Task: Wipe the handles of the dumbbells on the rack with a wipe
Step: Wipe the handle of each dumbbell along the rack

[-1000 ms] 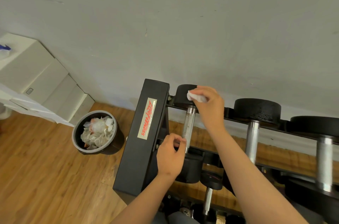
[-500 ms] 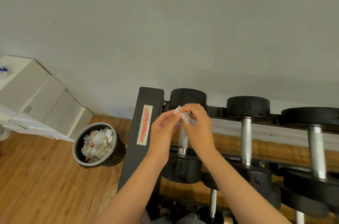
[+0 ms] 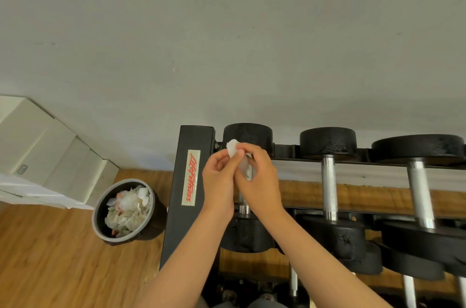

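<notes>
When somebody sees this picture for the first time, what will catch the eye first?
At the centre, the left hand and the right hand together pinch a white wipe over the leftmost dumbbell on the black rack. Left of the rack stands a bin full of crumpled waste.

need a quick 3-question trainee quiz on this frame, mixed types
1. True or false: the left hand and right hand both hold the wipe.
2. The bin on the floor holds: A) crumpled waste, B) dumbbells, C) water.
3. Count: besides the dumbbell handle behind the hands, how many handles show on the top row of the rack?

Key: 1 true; 2 A; 3 two.
</notes>
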Motion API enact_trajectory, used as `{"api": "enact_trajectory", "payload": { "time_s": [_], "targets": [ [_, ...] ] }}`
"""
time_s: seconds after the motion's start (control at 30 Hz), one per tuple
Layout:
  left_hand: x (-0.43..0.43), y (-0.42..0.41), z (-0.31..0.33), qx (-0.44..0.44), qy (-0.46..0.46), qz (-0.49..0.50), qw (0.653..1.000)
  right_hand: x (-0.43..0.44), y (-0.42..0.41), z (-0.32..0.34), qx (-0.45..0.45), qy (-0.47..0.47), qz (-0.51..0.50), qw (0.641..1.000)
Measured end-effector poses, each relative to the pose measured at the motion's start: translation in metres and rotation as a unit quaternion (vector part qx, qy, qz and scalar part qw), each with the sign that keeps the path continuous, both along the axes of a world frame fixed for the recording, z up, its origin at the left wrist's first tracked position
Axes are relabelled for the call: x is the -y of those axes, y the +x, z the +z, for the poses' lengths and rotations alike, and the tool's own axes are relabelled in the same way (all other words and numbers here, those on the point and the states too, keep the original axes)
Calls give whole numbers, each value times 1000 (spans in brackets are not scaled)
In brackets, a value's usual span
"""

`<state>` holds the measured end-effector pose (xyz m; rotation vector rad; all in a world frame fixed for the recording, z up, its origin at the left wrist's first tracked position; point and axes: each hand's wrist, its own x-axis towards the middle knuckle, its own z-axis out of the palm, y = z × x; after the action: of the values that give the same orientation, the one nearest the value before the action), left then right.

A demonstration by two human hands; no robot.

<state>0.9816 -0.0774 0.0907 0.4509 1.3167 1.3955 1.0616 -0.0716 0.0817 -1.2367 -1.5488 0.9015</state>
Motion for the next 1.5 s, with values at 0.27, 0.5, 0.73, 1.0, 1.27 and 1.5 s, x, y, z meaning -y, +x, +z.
{"api": "enact_trajectory", "payload": {
  "time_s": [0.27,0.5,0.73,1.0,1.27,1.5],
  "targets": [
    [-18,-26,-20,-125,-11,-58,990,2,13,-9,-52,-75,-1,996],
    [-53,-37,-16,-329,33,-72,941,16,12,-57,105,-49,-77,990],
    [-76,-33,-16,-442,63,-150,882,51,-6,-88,229,6,-62,971],
    [-74,-31,-22,-534,115,-170,820,48,-2,-97,200,-10,-72,977],
    [-76,-31,-33,-527,117,-125,833,49,-1,-100,204,-14,-89,975],
    [-106,-37,-28,-471,100,-97,871,50,-1,-98,213,-9,-92,973]
  ]
}}
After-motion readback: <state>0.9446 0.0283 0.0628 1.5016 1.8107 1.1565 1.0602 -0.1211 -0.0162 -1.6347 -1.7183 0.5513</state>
